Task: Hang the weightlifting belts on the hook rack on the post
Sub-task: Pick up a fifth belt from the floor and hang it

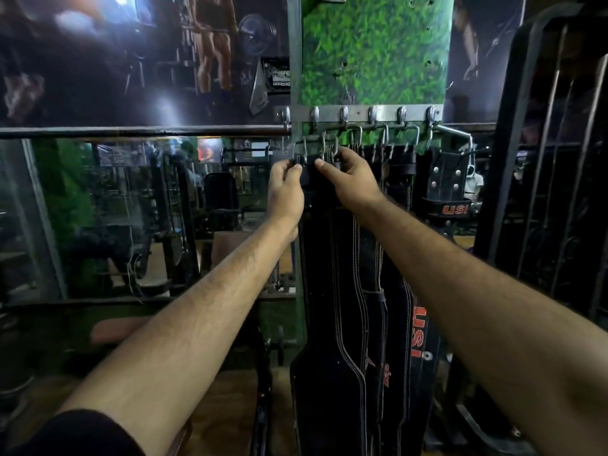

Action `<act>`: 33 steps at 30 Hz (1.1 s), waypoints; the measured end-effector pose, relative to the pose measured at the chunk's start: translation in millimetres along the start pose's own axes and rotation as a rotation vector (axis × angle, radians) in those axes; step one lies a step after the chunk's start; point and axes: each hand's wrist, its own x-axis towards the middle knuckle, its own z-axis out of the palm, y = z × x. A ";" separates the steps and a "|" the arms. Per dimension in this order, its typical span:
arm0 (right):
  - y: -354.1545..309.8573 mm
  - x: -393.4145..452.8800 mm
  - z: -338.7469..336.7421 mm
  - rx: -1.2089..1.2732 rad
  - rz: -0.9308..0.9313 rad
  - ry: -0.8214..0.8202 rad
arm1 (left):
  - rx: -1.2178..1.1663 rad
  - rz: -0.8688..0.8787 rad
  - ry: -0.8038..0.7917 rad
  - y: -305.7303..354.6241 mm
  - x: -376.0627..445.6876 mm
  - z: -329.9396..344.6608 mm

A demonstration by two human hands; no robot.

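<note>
under the hook rack point(358, 112) | belt point(324, 291) hangs vertical | left hand point(285, 189), right hand point(350, 179) pinch its top

Both bare forearms reached forward and up, converging toward the middle. The left hand point(285, 189) was raised with its back to the camera, fingers curled in a pinch at the top. The right hand point(350, 179) angled inward, fingers bent, thumb pointing left, its fingertips near the left hand's.

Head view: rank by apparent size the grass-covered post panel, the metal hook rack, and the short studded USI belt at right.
1. grass-covered post panel
2. metal hook rack, long but thin
3. studded USI belt
The rack and belt look close in area, so their order is unsure.
</note>
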 end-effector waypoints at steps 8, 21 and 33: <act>5.3 11.3 4.0 0.003 -0.029 -0.057 | 0.186 0.103 0.051 10.4 16.7 -5.5; 24.1 34.2 22.9 0.205 0.126 0.026 | -0.032 0.024 -0.119 13.7 47.9 -26.0; 34.8 78.3 23.5 -0.122 0.035 0.298 | -0.099 -0.148 0.035 19.2 93.4 17.2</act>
